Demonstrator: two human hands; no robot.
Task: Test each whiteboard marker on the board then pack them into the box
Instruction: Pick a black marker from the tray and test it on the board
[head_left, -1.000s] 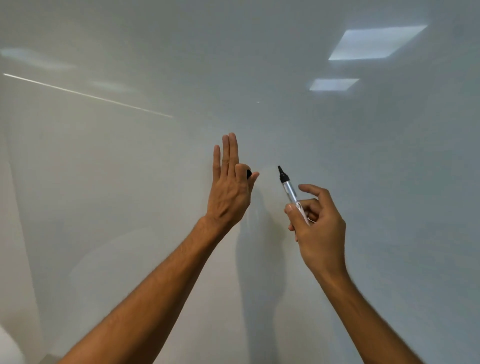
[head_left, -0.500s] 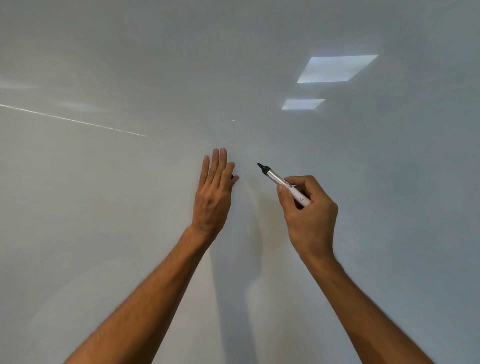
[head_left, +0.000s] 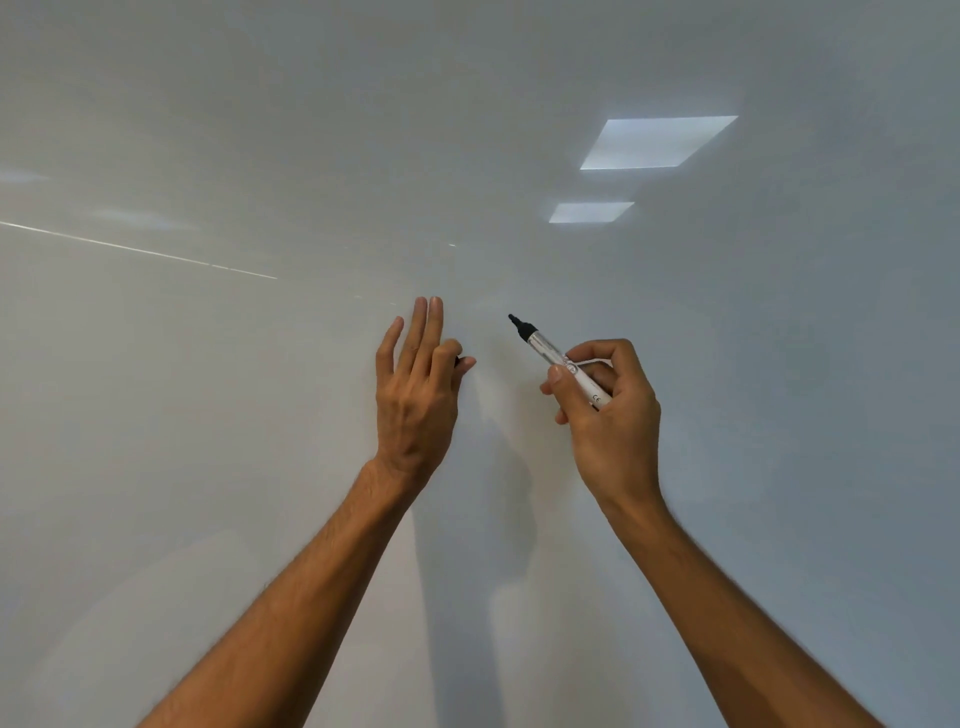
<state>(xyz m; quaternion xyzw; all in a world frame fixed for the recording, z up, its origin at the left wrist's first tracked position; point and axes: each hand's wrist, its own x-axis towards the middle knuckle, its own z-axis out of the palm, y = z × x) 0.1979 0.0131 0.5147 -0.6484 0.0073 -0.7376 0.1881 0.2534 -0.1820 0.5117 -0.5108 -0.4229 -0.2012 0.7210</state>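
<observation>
Right hand (head_left: 608, 415) pinches the marker (head_left: 550, 353), tip toward the board (head_left: 208, 467) for testing. Left hand (head_left: 415, 405) pinches the cap (head_left: 457, 360) aside, other fingers straight.

White board, white-and-black marker, pale light patches

The board (head_left: 208, 467) is plain glossy white, warming to cream toward 8 o'clock and cooling to blue-grey toward 3 o'clock. The marker (head_left: 550, 353) has a white barrel with small dark grey print, a silvery clear band ahead of that, and a black collar and tip. A black sliver of cap (head_left: 457, 360) shows by the thumb of the left hand (head_left: 415, 395). Two pale blue-white light patches (head_left: 657, 143) sit at 1 o'clock, and a thin bright white streak (head_left: 140, 250) runs at 9 o'clock. Soft grey shadows (head_left: 511, 493) lie on the board toward 6 o'clock.
</observation>
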